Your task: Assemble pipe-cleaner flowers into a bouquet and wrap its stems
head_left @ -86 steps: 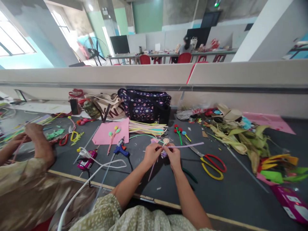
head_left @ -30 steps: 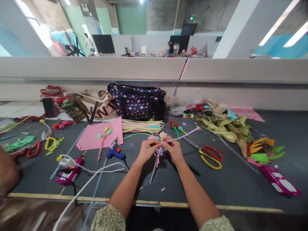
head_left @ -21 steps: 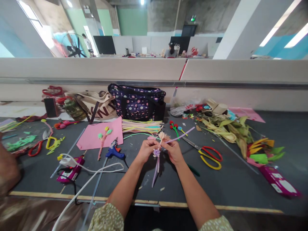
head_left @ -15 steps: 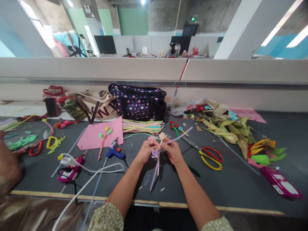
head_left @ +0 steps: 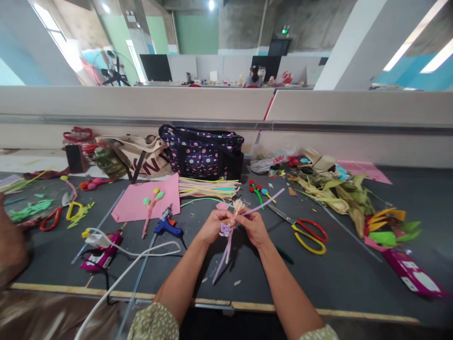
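Both hands meet over the near middle of the dark table, fingers pinched close together. My left hand (head_left: 214, 225) is closed on the stems of pipe-cleaner flowers, with a purple flower (head_left: 225, 230) just below its fingertips. A cream flower (head_left: 238, 205) pokes up above the fingers. My right hand (head_left: 254, 225) pinches a lilac pipe cleaner (head_left: 265, 201), whose free end sticks out up and to the right. Lilac and pale stems (head_left: 222, 262) hang down between the wrists. The exact grip at the fingertips is partly hidden.
Scissors (head_left: 307, 234) lie right of my hands, a blue glue gun (head_left: 168, 225) left. Behind are a pipe-cleaner bundle (head_left: 208, 187), pink sheet (head_left: 130, 200) and patterned bag (head_left: 203, 153). Dried husks (head_left: 339, 198) lie right. A white cable (head_left: 130, 262) crosses the left; another person's arm (head_left: 12, 236) is there.
The purple flower and hanging stems have swung slightly left and tilted. My hands stay together at nearly the same place, and the view has shifted a little.
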A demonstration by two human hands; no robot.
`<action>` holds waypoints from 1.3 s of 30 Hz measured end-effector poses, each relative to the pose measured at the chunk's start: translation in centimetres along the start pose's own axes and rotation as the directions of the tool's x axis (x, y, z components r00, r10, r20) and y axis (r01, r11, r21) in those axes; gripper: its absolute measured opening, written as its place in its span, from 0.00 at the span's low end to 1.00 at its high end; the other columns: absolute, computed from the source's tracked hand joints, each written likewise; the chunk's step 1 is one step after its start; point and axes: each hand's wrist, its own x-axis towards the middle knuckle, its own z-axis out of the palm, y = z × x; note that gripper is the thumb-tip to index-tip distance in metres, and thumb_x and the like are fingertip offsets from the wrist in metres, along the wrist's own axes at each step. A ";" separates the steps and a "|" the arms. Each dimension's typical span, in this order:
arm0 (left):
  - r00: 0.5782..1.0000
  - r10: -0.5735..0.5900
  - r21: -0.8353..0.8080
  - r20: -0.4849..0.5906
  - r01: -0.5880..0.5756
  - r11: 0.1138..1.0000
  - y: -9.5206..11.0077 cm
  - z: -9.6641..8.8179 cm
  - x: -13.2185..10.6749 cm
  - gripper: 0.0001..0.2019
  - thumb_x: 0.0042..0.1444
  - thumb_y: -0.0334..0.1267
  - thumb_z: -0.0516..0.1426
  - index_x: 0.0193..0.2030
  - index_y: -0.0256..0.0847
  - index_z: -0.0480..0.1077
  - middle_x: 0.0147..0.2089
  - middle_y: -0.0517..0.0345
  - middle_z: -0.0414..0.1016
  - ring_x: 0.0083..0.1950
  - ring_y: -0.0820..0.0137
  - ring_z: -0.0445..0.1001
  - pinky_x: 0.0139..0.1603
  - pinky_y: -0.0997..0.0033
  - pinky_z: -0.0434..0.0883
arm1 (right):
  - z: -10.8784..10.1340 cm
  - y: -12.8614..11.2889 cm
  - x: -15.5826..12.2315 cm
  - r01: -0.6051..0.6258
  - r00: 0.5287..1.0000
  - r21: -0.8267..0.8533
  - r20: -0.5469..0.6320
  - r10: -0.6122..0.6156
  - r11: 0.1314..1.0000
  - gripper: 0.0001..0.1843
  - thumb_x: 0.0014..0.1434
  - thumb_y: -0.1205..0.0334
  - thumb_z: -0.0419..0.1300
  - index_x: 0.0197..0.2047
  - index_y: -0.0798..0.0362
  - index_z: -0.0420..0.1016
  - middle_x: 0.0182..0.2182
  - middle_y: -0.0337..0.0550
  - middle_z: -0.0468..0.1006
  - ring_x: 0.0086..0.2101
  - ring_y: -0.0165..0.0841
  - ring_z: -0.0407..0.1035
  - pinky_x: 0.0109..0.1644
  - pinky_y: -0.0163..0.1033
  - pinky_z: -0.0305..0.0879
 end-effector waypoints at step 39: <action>0.426 0.852 0.921 0.304 -0.360 -0.149 -1.4 1.0 -0.4 0.02 0.57 0.33 0.60 0.37 0.40 0.74 0.32 0.55 0.74 0.34 0.68 0.69 0.36 0.68 0.68 | 0.6 0.7 -0.4 0.429 0.746 -0.764 -0.001 -0.666 0.482 0.05 0.59 0.67 0.61 0.31 0.51 0.71 0.33 0.41 0.71 0.38 0.36 0.68 0.45 0.44 0.66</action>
